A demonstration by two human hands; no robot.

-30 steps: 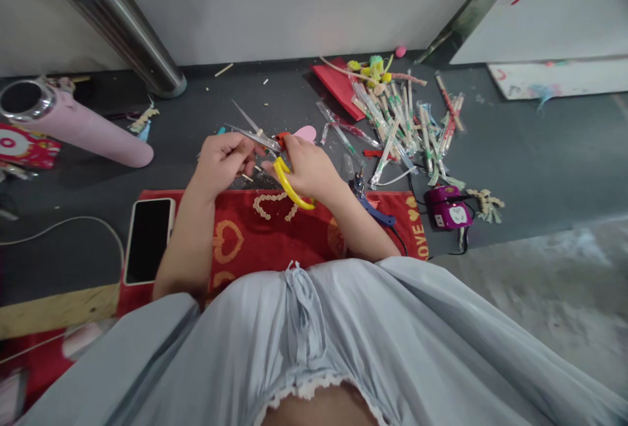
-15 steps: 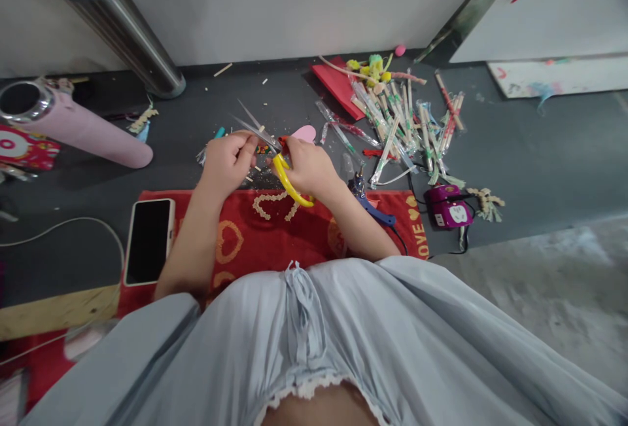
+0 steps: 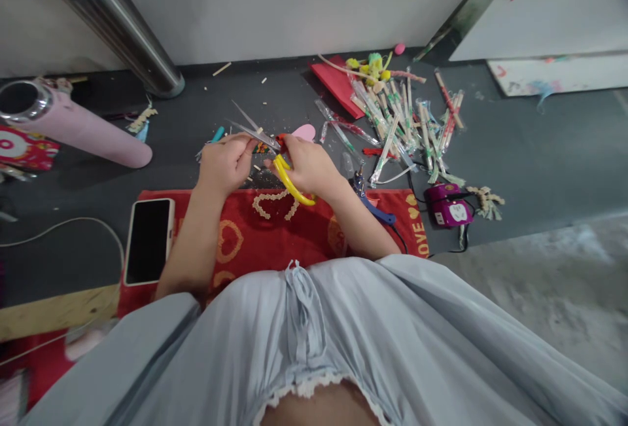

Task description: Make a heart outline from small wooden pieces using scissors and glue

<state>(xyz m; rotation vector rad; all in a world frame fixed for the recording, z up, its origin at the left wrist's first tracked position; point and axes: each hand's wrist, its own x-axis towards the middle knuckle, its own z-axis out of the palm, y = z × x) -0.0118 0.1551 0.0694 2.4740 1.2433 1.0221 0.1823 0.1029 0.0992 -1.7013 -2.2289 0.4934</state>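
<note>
A dark phone (image 3: pixel 148 240) lies face up at the left edge of a red towel (image 3: pixel 275 233) with gold hearts, spread on the grey floor (image 3: pixel 540 151). A pink tube (image 3: pixel 78 128) with a metal rim lies on its side at the far left, beneath a slanting steel pipe (image 3: pixel 130 36). To the right, a heap of wrapped sticks (image 3: pixel 402 122) sprawls beside a red sheet (image 3: pixel 338 86). A small purple device (image 3: pixel 447 207) with a black cord sits near the towel's right corner. A white cable (image 3: pixel 63 226) curves at the left.
</note>
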